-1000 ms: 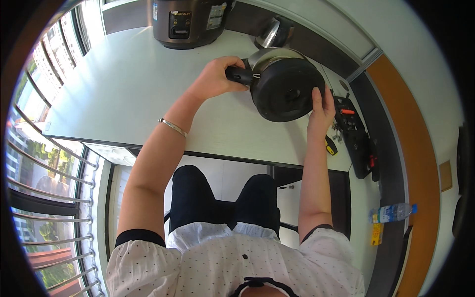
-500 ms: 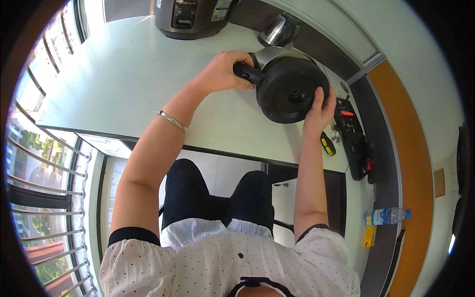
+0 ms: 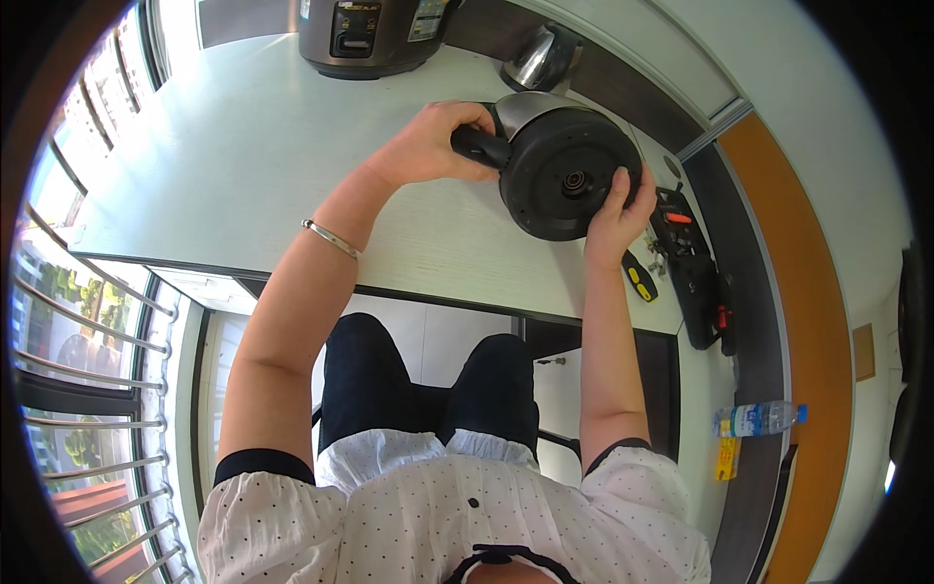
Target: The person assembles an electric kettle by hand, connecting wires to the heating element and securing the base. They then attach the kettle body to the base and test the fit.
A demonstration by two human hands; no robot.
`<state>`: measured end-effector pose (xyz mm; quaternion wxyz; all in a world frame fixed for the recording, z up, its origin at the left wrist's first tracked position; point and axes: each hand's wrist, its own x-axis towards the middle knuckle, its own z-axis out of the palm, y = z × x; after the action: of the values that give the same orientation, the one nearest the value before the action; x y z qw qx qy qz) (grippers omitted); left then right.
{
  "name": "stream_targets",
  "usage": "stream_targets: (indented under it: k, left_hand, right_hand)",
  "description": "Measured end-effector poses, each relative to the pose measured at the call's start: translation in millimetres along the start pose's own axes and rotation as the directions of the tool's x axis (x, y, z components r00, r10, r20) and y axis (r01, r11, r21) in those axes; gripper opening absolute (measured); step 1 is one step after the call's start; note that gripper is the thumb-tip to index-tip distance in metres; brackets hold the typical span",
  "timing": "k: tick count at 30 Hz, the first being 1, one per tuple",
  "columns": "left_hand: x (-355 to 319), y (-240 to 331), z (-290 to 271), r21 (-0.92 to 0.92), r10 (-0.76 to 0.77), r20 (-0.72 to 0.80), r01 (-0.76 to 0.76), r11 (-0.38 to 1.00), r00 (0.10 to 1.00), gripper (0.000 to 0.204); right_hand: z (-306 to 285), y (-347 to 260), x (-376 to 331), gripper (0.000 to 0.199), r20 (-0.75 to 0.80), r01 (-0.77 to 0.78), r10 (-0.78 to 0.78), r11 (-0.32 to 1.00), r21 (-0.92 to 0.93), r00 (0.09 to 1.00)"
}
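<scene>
An electric kettle (image 3: 564, 185) with a steel body is tipped over above the table, its round black underside turned toward me. At the centre of that underside is a small round connector socket. My left hand (image 3: 443, 141) is closed around the black handle. Against the right edge of the base, my right hand (image 3: 623, 214) grips with its thumb on the underside and the other fingers round the rim. A screwdriver (image 3: 639, 279) with a black and yellow handle lies on the table just right of my right wrist, partly hidden by it. Small metal pieces (image 3: 655, 258) lie beside it.
A dark electric cooker (image 3: 375, 39) stands at the back of the white table (image 3: 243, 156). Right of it is a shiny steel and black vessel (image 3: 543, 60). A black tool case (image 3: 689, 263) lies along the right side, with a water bottle (image 3: 759, 420) and yellow packet (image 3: 727, 457) nearer me.
The whole view has shifted slightly, moving the scene a little leftward. Both hands keep the same hold on the kettle, and its tilt looks nearly the same.
</scene>
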<state>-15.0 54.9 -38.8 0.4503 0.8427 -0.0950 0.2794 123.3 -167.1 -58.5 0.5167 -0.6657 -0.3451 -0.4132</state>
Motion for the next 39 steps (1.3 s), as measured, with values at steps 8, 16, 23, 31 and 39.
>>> stream_targets:
  k: [8, 16, 23, 31, 39]
  left_hand:
    - [-0.4, 0.9, 3.2, 0.003, -0.05, -0.022, 0.05, 0.999, 0.999, 0.053]
    - [-0.8, 4.8, 3.4, 0.038, -0.088, -0.035, 0.089, 0.995, 0.996, 0.055]
    - [0.9, -0.5, 5.8, -0.004, -0.037, -0.077, 0.037, 0.999, 0.996, 0.056]
    - [-0.4, 3.8, 4.4, 0.057, -0.054, -0.045, 0.057, 0.997, 0.998, 0.052]
    - [-3.3, 2.0, 7.1, 0.079, -0.024, -0.091, 0.031, 0.996, 0.996, 0.056]
  right_hand:
    - [-0.3, -0.9, -2.4, 0.03, -0.007, 0.059, -0.06, 0.997, -0.049, 0.998]
    - [-2.2, 0.9, -0.5, 0.03, 0.007, 0.153, -0.153, 0.986, -0.07, 0.988]
    - [-1.2, -1.5, -2.0, 0.031, 0.008, 0.141, -0.141, 0.988, -0.058, 0.99]
    - [-1.1, 3.4, -5.3, 0.033, 0.047, 0.041, -0.041, 0.999, 0.001, 0.998]
    - [-0.5, 0.8, -9.9, 0.041, 0.172, -0.286, 0.24, 0.895, 0.343, 0.955]
